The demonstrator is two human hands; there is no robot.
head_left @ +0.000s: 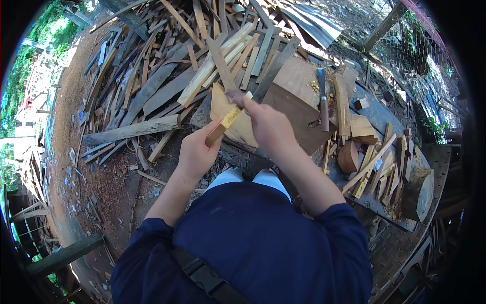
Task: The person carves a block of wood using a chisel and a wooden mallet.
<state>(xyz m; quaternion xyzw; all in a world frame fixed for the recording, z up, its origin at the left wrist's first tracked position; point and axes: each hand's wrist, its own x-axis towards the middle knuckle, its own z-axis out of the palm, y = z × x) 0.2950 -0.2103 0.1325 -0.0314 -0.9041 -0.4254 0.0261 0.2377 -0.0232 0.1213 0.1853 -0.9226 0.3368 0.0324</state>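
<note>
My left hand (196, 156) is closed around the lower end of a short wood strip (230, 118). The strip slants up toward the right, and its pale yellowish face looks rough and freshly cut. My right hand (271, 126) is closed at the strip's upper end. Beside its fingers shows a small dark brownish flat piece (235, 96), blurred; I cannot tell its kind or how it is gripped. Beneath the strip lies a pale board (220, 100). A chisel (324, 109) with a brown handle rests to the right, apart from both hands.
A heap of loose wood strips (147, 76) spreads across the far left, with a thick round-edged log (132, 130) nearer. Several short offcuts (382, 169) lie on the right bench, beside a wood block (419, 195). Sawdust (71, 147) covers the ground at left.
</note>
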